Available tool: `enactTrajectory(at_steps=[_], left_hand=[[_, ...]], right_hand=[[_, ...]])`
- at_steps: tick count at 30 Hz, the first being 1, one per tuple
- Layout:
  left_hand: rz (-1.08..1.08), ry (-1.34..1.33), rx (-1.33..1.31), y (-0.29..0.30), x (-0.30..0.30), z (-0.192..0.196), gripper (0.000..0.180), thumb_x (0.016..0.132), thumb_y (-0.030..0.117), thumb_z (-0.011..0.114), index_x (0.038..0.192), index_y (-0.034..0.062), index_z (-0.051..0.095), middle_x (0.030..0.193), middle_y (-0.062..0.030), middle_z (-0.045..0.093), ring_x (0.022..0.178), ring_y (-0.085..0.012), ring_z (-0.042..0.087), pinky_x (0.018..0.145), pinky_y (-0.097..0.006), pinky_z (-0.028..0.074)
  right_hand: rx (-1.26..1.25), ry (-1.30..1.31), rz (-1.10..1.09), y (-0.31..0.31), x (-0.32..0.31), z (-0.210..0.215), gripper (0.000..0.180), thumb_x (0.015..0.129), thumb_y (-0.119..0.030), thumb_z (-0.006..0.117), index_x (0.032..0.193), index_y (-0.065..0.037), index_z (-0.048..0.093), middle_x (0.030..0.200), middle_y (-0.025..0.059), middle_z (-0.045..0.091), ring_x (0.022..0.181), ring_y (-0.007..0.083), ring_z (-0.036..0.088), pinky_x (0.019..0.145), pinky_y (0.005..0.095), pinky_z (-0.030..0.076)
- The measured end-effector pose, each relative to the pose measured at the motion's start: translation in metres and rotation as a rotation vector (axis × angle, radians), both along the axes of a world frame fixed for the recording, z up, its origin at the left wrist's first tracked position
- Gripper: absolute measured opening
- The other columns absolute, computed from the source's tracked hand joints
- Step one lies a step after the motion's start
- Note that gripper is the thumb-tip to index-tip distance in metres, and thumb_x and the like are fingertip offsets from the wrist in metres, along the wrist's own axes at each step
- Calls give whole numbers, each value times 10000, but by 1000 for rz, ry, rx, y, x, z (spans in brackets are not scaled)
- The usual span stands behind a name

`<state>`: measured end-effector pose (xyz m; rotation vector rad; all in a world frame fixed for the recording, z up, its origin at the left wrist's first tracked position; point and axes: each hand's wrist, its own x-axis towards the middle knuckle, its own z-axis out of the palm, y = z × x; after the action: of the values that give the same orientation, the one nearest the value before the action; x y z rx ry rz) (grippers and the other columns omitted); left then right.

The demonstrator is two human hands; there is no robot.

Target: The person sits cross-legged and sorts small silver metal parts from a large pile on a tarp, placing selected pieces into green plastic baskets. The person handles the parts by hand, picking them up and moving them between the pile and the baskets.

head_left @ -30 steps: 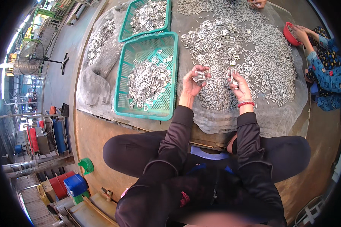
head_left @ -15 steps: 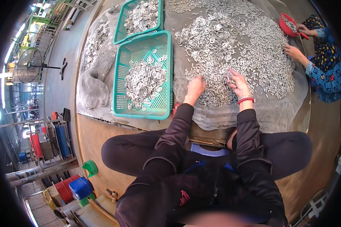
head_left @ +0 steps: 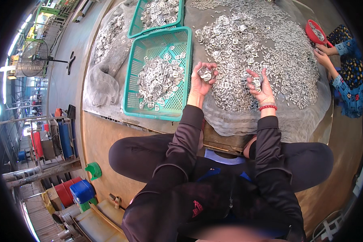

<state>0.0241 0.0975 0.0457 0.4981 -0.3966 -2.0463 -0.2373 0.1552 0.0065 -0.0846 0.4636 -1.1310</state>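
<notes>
My left hand [head_left: 197, 85] is turned palm up beside the green basket's right edge, its fingers curled round a few silver metal buckles [head_left: 206, 74]. Over the right part of the near heap, my right hand [head_left: 264, 95], with a red bead bracelet at its wrist, holds more metal buckles [head_left: 256, 83] in curled fingers. How many pieces each hand holds I cannot tell. Between and beyond the hands lies a spread of small grey metal slugs [head_left: 230, 94], with slotted buckles [head_left: 230, 36] heaped farther back. The green basket [head_left: 128, 90] on the left contains a pile of similar buckles.
A second green basket [head_left: 134, 20] of buckles stands behind the first. Grey netting [head_left: 103, 90] covers parts of the table. At the far right, a co-worker's hands [head_left: 324, 54] are near a red scoop [head_left: 311, 32] with metal pieces in it.
My left hand has lifted off the heap and turned palm up, showing buckles in it. My right hand has shifted slightly right. The co-worker's two hands have come together near the scoop.
</notes>
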Motion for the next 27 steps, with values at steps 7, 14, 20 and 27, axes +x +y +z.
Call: enactTrajectory(at_steps=[7, 14, 20, 27], left_hand=[[-139, -657, -65, 0, 2, -23, 224, 800, 148, 659, 1019, 125, 622, 892, 3, 636, 805, -68, 564, 480, -242, 401], [-209, -1875, -736, 29, -34, -72, 273, 740, 155, 639, 1000, 80, 602, 1099, -184, 554, 917, -398, 582, 776, -495, 469], [-124, -1323, -470, 11, -25, -66, 188, 720, 158, 681, 839, 63, 572, 847, -64, 618, 679, -206, 611, 501, -330, 474], [-58, -160, 88, 6, -12, -30, 234, 765, 54, 538, 977, 142, 490, 961, -82, 574, 770, -167, 560, 431, -197, 351]], right_hand=[[60, 484, -31, 3, -4, 7, 726, 799, -2, 553, 1427, -140, 217, 836, 101, 575, 536, 121, 473, 358, 185, 270], [51, 1073, -119, 1, -24, -13, 764, 729, 46, 562, 1413, -130, 274, 887, 78, 570, 610, 104, 496, 363, 206, 331], [-566, 1863, 3, -41, -6, -67, 394, 695, -17, 622, 1089, -42, 626, 1006, 218, 594, 867, 390, 592, 852, 387, 451], [-451, 2073, -106, -39, 10, -75, 129, 717, 3, 595, 825, -15, 662, 893, 205, 591, 869, 373, 570, 776, 412, 453]])
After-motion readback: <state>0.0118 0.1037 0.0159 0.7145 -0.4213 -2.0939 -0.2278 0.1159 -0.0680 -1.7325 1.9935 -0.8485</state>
